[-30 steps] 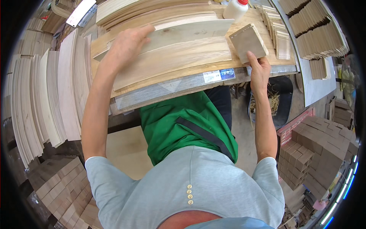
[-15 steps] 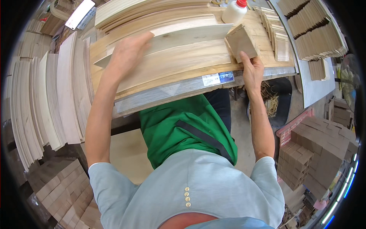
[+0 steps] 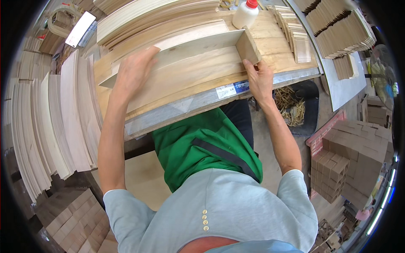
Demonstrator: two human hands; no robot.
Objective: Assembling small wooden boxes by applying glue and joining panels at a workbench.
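A long, thin wooden board point(image 3: 194, 49) stands on its edge over a flat, pale wooden panel point(image 3: 190, 76) on the workbench. My left hand point(image 3: 136, 72) is closed around the left part of the upright board, its fingertips over the top edge. At the other end, my right hand point(image 3: 258, 78) grips a short wooden end piece point(image 3: 249, 48) between thumb and fingers. That end piece stands upright, meeting the right end of the long board to form a corner. My left palm hides part of the long board.
A white bottle with a red cap point(image 3: 245, 17) stands behind the corner. Short wooden pieces point(image 3: 291, 31) lie in an overlapping row at the right. Long boards point(image 3: 160, 19) are stacked at the back, more boards point(image 3: 74, 114) at the left. A dark bin with shavings point(image 3: 295, 107) sits below right.
My right hand has moved the short end piece left, from apart and tilted to upright against the long board's end. My left hand stays on the long board.
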